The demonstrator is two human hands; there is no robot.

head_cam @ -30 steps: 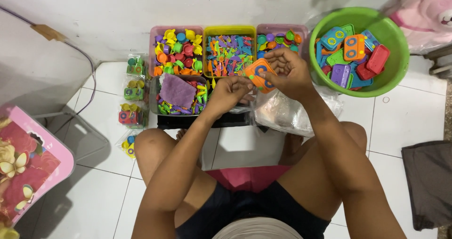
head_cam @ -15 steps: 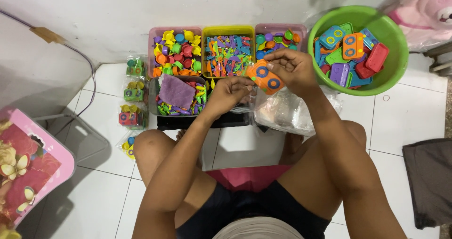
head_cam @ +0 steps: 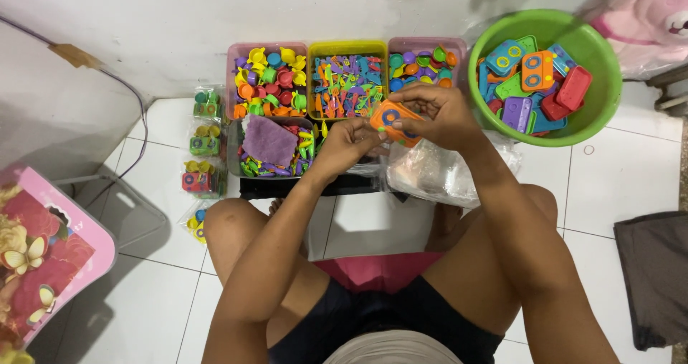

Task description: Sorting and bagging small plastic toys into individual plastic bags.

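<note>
Head view: the person sits on the white tiled floor [head_cam: 631, 185] with knees apart, and both hands meet above the trays. The right hand [head_cam: 437, 109] is closed on an orange toy stove [head_cam: 395, 120] with blue rings, fingers curled over its top and far end. The left hand [head_cam: 351, 140] pinches the stove's near edge with thumb and fingertips. The stove is held in the air, just over a crumpled clear bag [head_cam: 437, 170] that lies between the knees and the trays.

As a judgement, the work looks partway along. Four small filled packets [head_cam: 204, 145] already lie in a row by the left edge of the trays, each with small coloured pieces inside. A green basin [head_cam: 595, 56] at the right holds many more stoves in blue, purple, green, orange and red, so plenty seems left.

Around the hands: a pink tray of cups [head_cam: 266, 77], a yellow tray of cutlery [head_cam: 349, 81], a pink tray of pans [head_cam: 423, 59], and a nearer tray with a purple cloth [head_cam: 269, 140] on top. A pink floral stool [head_cam: 43, 256] stands at the lower left, a dark cloth [head_cam: 656, 278] at the right, a pink plush toy [head_cam: 645, 13] in the top right corner. Nothing blocks the hands; the bag crowds the space beneath them.
</note>
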